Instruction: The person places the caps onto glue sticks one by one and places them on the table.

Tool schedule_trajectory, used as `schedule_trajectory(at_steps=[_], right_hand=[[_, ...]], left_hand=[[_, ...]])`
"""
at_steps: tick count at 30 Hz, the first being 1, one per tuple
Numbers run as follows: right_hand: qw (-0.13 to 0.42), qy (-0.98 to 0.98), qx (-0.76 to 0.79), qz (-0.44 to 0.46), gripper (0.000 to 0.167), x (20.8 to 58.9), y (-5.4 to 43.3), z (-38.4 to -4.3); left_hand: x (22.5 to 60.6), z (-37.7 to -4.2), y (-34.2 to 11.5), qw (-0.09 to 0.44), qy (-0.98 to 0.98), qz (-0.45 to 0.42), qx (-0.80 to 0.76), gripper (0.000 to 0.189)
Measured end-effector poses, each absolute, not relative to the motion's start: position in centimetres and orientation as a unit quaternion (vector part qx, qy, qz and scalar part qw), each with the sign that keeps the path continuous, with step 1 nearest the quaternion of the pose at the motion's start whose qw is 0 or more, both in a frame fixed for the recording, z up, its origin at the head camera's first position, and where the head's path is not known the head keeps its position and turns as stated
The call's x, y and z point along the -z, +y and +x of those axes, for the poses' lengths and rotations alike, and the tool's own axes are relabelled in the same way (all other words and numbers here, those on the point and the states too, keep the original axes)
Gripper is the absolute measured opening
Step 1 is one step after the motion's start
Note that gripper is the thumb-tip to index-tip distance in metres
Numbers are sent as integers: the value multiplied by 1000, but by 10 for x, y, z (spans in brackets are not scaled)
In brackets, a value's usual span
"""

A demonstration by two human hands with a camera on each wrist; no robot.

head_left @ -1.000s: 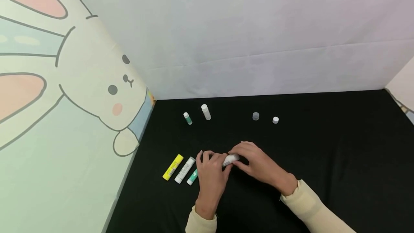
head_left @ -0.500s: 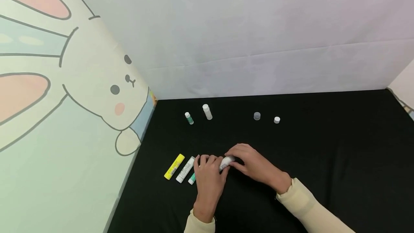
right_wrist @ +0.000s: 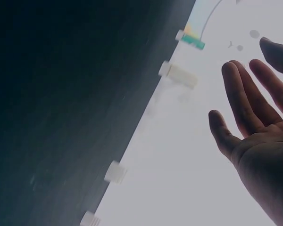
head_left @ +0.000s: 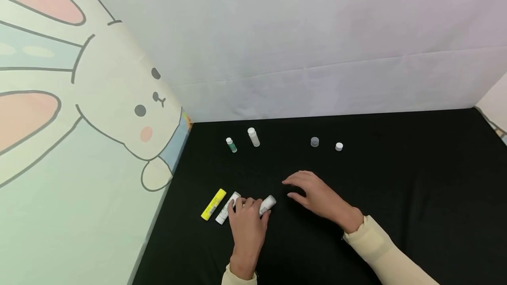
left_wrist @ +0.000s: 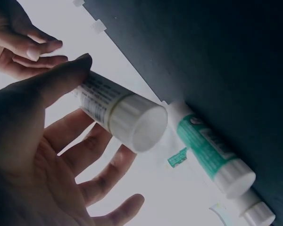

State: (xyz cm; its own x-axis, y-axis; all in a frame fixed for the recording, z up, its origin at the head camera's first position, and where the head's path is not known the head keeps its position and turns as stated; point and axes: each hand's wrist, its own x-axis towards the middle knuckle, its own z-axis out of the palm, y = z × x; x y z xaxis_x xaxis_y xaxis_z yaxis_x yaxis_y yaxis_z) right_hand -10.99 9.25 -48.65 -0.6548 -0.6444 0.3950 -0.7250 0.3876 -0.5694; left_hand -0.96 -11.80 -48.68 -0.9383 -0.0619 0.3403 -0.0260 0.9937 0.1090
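Note:
My left hand (head_left: 247, 225) pinches a white glue stick (left_wrist: 108, 103) between thumb and fingers. Its white end points outward in the left wrist view, and printed text runs along the barrel. The right hand (head_left: 317, 197) is off to the right of that stick, fingers relaxed and apart from it, holding nothing. Beneath and left of the left hand, a white glue stick (head_left: 226, 210) lies on the black cloth beside a yellow glue stick (head_left: 214, 204). A green and white glue stick (left_wrist: 207, 143) lies close by; the left hand hides it in the head view.
Toward the back of the black tabletop (head_left: 380, 188) stand a small green and white glue stick (head_left: 231, 145) and a white tube (head_left: 254, 137). Farther right are a translucent cap (head_left: 314, 142) and a white cap (head_left: 339, 147). A pale cloth wall rises behind.
The right hand has let go of the white glue stick and drawn away to the right. My left hand has shifted left with the stick, now covering the green one.

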Motion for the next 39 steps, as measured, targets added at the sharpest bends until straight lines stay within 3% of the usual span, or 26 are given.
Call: schedule_trajectory(at_steps=[17,39], right_hand=[[123,-864,-354,335,33,490,151,-147],[125,-887,-358,265,30,481,189,-168]], left_hand=[[494,0,-125,134,-988,63,34,30],[492,-1,-124,102,-990,90,37,29]])
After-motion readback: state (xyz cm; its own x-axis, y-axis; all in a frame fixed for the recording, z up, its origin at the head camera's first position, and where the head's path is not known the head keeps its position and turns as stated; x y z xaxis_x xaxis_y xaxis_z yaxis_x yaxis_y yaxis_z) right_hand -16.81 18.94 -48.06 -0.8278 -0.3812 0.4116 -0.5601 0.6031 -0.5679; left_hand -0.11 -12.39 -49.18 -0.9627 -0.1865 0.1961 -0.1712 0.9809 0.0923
